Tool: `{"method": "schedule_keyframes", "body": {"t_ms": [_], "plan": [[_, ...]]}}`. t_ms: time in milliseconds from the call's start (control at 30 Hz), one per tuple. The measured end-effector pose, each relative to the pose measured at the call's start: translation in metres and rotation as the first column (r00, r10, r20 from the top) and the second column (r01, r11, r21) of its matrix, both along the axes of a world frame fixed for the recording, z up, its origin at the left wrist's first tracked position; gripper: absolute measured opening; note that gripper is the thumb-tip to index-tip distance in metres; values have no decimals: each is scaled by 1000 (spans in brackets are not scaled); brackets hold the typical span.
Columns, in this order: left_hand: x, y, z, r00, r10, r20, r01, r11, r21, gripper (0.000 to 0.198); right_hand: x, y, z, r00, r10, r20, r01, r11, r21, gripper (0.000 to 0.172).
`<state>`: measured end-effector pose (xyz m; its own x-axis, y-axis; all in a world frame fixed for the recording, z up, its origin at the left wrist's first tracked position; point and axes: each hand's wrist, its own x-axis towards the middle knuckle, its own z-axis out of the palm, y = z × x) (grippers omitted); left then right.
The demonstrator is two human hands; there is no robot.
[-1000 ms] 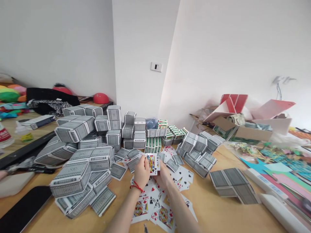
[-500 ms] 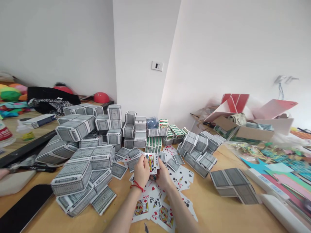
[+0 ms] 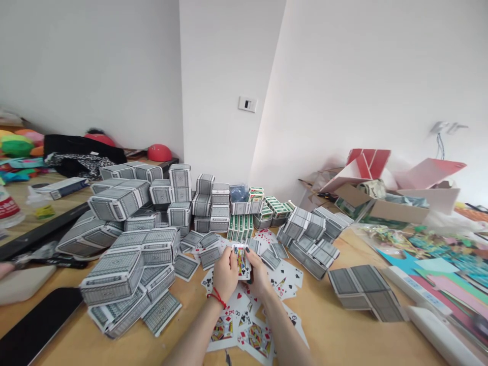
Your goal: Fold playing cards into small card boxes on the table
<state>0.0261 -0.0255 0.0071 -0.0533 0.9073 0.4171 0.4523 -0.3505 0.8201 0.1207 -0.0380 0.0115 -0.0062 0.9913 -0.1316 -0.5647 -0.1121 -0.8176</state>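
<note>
Above a wooden surface, my left grip and right grip, equally near, clasp a card stack between them, its long axis pointing forward.

The letter J and a black club sign mark the top card you hold above the table. Among the loose cards spread toward the table's near edge, you can read a K and an 8, with red heart and diamond signs nearby; farther from that edge, to your right, another shows a 2. Beyond the table's left edge, white lettering on a bottle's red label is too blurred to read.
</note>
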Motion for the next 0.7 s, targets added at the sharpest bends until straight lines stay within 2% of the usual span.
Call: {"method": "schedule_keyframes", "body": {"t_ms": [167, 267, 400, 567, 700], "plan": [[0, -2, -1, 999, -8, -35, 8, 1000, 3, 19, -6, 6, -9, 944, -202, 260, 155, 970, 189, 22], [0, -1, -2, 998, 3, -58, -2, 1000, 1, 20, -7, 11, -17, 893, -284, 349, 227, 954, 198, 29], [-2, 3, -2, 997, 55, -53, -56, 998, -1, 21, -8, 12, -20, 904, -221, 366, 180, 973, 143, 34], [-7, 9, -1, 988, 154, -18, -153, 988, 14, 22, -10, 6, -18, 944, -3, 329, -30, 995, 94, 33], [-9, 12, -4, 988, 148, -46, -147, 989, 21, 21, -12, 7, -23, 948, 5, 319, -42, 993, 107, 33]]}}
